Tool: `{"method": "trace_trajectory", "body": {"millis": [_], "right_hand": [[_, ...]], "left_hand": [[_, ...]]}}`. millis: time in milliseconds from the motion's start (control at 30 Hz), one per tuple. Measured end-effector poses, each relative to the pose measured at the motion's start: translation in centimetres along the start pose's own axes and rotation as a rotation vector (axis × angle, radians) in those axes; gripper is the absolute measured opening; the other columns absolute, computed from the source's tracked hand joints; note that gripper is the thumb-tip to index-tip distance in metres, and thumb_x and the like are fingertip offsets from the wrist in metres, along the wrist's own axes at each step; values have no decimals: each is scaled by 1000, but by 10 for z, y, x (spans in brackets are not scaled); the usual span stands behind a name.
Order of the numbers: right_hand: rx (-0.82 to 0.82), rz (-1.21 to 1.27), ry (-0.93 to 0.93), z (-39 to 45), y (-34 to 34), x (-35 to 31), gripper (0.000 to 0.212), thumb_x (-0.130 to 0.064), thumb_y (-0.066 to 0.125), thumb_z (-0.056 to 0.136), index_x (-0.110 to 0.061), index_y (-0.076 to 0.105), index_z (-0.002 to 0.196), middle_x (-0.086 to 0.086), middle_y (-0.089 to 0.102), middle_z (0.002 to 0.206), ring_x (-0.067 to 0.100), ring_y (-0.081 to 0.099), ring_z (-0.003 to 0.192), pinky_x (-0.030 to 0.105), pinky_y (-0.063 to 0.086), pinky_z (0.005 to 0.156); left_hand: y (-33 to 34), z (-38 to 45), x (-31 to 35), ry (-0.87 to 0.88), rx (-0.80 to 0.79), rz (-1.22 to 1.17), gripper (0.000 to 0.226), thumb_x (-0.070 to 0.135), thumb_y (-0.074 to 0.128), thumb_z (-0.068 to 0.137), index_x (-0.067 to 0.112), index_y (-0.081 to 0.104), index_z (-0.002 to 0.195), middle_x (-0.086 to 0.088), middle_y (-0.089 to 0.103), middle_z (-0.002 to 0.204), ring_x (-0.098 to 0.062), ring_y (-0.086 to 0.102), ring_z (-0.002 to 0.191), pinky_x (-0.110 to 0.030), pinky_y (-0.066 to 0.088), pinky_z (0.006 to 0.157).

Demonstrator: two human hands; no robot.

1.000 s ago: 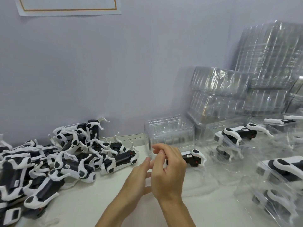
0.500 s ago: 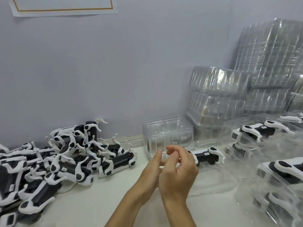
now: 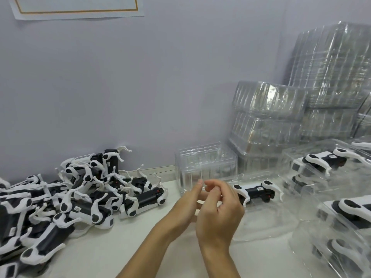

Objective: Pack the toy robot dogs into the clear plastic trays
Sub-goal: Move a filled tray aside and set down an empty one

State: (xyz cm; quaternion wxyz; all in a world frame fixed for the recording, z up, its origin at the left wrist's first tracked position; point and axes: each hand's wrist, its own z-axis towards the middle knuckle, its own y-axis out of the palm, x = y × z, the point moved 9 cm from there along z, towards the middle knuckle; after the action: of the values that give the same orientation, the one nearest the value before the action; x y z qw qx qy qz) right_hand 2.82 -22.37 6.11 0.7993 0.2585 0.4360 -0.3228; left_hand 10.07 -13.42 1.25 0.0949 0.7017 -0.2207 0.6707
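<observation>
A toy robot dog (image 3: 255, 192) lies in a clear tray (image 3: 267, 221) on the bench (image 3: 104, 255), just right of both hands, left (image 3: 187, 205) straight-fingered, right (image 3: 219, 212) loosely curled, each grip holding nothing visible.

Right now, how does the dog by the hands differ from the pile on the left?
The single black-and-white toy robot dog lies alone, stretched out inside a clear plastic tray. The loose heap of black-and-white toy dogs lies tangled, on the bare white table. Same model, same colours.
</observation>
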Motion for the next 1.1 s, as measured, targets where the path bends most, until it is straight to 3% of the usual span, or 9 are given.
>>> {"method": "trace_trajectory", "body": {"millis": [67,167,300,467,567,633,700,900,1100], "right_hand": [[-14,11,9,0,2,2,27,-21,40,83,-24,65,73,-13,65,73,14,63,77,25,48,67],[-48,40,20,-2,7,3,27,-14,42,83,-23,65,74,-11,66,73,7,62,75,10,41,62],[-149,40,41,-6,20,7,27,-16,40,83,-23,65,75,-11,63,66,10,59,68,14,38,58],[-299,57,104,-14,37,15,29,-22,39,84,-26,67,78,-13,63,69,10,58,66,18,39,57],[-355,52,123,-16,43,18,29,-17,43,88,-29,67,77,-16,65,74,9,61,71,17,42,59],[-381,42,134,-17,45,21,32,-9,46,91,-29,67,78,-13,65,72,9,62,75,17,43,61],[-402,27,138,-18,46,21,30,-10,46,90,-29,67,79,-12,65,72,7,62,78,17,43,64],[-426,21,171,-18,47,23,29,-11,46,91,-27,68,80,-12,64,70,6,60,76,16,42,64],[-459,8,203,-19,48,24,30,-8,47,92,-27,68,81,-12,64,70,5,60,76,16,43,63]], "left_hand": [[-11,1,11,21,15,125,47,39,32,107,23,75,99,-1,76,101,-15,71,93,-21,53,70],[-40,9,35,108,143,308,25,22,53,100,10,73,94,-9,73,89,-19,68,74,-30,57,65],[-72,28,75,268,361,674,5,23,66,92,20,70,92,2,69,89,-10,60,76,-24,47,69],[-55,67,77,246,168,1116,38,38,56,99,20,58,133,2,55,136,-18,42,130,-36,33,109],[-37,86,65,155,63,1283,22,44,50,101,27,63,102,2,65,117,-21,47,118,-42,28,97],[-32,92,65,142,59,1280,30,44,51,101,29,48,75,7,60,86,-17,48,97,-39,25,88],[-33,95,70,156,74,1239,24,41,56,99,26,57,80,13,52,75,-14,46,90,-37,25,88],[-44,89,87,224,91,1109,18,29,69,92,13,72,85,-3,66,73,-25,61,75,-34,48,69],[-62,84,100,234,153,942,11,19,70,91,19,70,80,5,69,76,-6,62,71,-24,48,72]]}}
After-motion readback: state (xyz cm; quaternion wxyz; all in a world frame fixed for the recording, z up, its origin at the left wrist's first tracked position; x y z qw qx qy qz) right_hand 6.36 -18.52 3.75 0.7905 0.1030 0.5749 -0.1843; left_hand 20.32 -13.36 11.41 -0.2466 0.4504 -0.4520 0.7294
